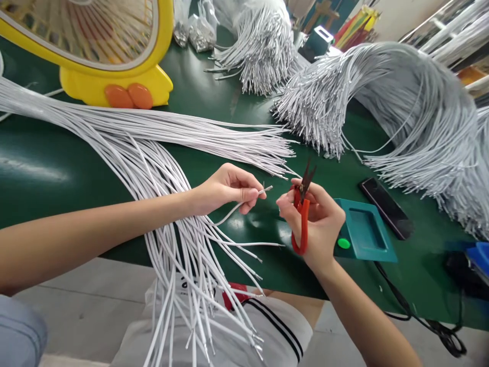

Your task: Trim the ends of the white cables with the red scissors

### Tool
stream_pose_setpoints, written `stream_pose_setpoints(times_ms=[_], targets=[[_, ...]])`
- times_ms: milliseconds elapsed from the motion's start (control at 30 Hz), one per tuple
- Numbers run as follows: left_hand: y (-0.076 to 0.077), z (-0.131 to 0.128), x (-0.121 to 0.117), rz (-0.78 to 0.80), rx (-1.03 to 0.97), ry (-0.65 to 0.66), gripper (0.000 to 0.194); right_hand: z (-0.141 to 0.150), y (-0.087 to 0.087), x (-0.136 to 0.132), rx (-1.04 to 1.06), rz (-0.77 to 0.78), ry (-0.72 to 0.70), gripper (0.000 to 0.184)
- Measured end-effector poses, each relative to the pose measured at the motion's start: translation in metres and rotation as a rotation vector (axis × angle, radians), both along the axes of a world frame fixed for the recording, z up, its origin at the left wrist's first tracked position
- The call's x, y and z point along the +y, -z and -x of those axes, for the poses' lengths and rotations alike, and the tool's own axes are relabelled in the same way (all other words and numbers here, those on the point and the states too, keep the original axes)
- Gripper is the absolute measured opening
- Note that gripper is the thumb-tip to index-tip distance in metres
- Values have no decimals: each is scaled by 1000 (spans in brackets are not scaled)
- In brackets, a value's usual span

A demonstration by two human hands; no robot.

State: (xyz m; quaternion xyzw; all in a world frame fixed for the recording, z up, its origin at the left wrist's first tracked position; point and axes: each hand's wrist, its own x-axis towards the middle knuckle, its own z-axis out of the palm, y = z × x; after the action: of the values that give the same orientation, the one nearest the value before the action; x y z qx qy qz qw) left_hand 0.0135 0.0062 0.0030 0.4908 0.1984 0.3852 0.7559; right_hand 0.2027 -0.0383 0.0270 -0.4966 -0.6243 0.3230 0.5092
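Note:
Between the thumb and fingers of my left hand (233, 189) is the end of one thin white cable (231, 213), with its tip poking out to the right. Red-handled pliers (301, 219) with dark, narrow jaws sit in my right hand (319, 219), jaws pointing up and slightly apart. A small gap lies between the cable tip and the pliers. Under my left forearm a bundle of loose white cables (179, 244) spills over the table's front edge onto my lap. Behind my hands a second bundle of white cables (214, 135) lies along the table.
A yellow fan (114, 92) stands at the back left of the green table (34, 168). Large coils of grey-white cable (401, 86) fill the right side. Near my right hand lie a teal device with a green button (367, 229), a phone (385, 209) and a black cord (397, 293).

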Motion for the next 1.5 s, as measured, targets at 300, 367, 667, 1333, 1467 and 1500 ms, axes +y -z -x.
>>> stream_pose_setpoints(times_ms=[300, 367, 667, 1333, 1467, 1500], targets=[[-4, -2, -7, -38, 106, 11, 15, 4, -9, -4, 82, 58, -60, 29], [-5, -3, -7, -74, 127, 11, 14, 5, -9, -4, 96, 75, -73, 29], [-3, -3, -8, -139, 197, -9, 22, 10, -8, -4, 78, 87, -113, 25], [-4, 0, 2, 170, -33, -30, 18, -4, -6, -2, -477, -293, 32, 34], [-3, 1, 3, 210, -57, 9, 20, -8, -8, 1, -741, -551, 86, 39], [-3, 1, 3, 218, -58, 8, 20, -8, -8, 3, -782, -572, 88, 38]])
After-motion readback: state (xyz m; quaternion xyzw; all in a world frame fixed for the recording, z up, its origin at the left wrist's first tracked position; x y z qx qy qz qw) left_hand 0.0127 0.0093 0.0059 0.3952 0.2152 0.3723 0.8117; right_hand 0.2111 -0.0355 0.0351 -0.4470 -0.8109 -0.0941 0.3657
